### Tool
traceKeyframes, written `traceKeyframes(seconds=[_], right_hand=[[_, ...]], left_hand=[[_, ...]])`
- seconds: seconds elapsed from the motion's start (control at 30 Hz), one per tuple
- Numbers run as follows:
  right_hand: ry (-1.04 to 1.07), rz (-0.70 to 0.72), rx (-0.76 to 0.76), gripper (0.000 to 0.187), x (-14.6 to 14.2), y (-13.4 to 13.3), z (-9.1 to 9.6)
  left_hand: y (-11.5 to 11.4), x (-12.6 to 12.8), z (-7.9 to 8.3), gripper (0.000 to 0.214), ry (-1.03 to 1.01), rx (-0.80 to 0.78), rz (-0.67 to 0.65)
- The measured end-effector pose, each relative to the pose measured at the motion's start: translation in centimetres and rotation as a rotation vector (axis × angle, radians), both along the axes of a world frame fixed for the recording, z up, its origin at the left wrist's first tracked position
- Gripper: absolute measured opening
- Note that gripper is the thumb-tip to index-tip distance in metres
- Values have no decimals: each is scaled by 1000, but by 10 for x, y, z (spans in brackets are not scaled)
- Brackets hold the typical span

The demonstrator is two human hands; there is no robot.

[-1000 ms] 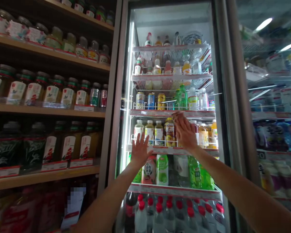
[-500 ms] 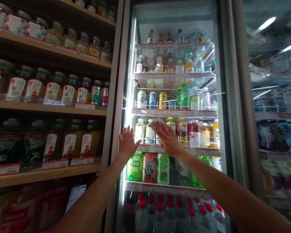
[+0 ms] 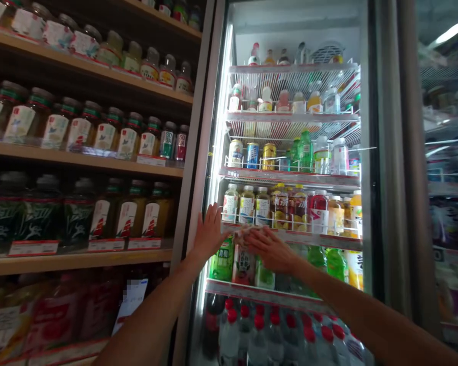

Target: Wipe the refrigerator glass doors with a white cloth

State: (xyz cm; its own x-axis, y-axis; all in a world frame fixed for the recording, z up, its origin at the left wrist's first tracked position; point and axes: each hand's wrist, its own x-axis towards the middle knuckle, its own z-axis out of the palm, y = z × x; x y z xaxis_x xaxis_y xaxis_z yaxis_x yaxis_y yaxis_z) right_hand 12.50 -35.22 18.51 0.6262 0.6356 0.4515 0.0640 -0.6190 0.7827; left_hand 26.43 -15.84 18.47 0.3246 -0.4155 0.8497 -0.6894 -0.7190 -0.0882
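I face a tall drinks fridge with a glass door (image 3: 290,30). My left hand (image 3: 208,234) lies open, fingers spread flat against the glass near the door's left edge, level with the row of yellow juice bottles (image 3: 248,203). My right hand (image 3: 273,250) presses a small crumpled pale cloth (image 3: 241,234) onto the glass just right of the left hand. It sits in front of the green and pink bottles (image 3: 244,264) on the shelf below. Both forearms reach up from the bottom of the view.
Wooden shelves (image 3: 84,160) at left carry rows of labelled jars and dark bottles. Inside the fridge, cans (image 3: 252,155) stand on an upper wire shelf and red-capped water bottles (image 3: 259,330) fill the bottom. A second glass-door fridge (image 3: 442,203) stands at right, past the dark door frame (image 3: 385,152).
My right hand has swept the cloth across the glass from the upper right to the left and downward. My left hand stayed flat on the glass, sliding slightly left.
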Motion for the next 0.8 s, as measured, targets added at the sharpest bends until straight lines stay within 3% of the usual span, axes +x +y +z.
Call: traceKeyframes(seconds=[0.07,0.17,0.23,0.33,0.4,0.6,0.73,0.8], right_hand=[[-54,-11,22,65,-3,-6,4],[-388,-89,276,57,-4,-12,19],[-466,-122,336,54,-7,-15,9],[-238,-104,155,58,-21,-21,-30],[-145,-96,76,60,-30,-26,-47],[-516,-169,376,64,-36,-37,-32],[-280,-149,220,66,-48,-39,-66],[-216,-158,182,63,-56,-43,-73]], left_hand=[[-5,1,-9,72,-21,4,-20],[-12,3,-20,74,-20,-49,-41],[-15,3,-24,75,-16,-73,-75],[-17,1,-31,77,-10,-69,-117],[-18,-1,-37,78,1,-65,-125],[-21,-3,-45,79,6,-74,-112],[-20,-3,-44,81,26,-64,-102],[-19,-1,-46,80,14,-55,-105]])
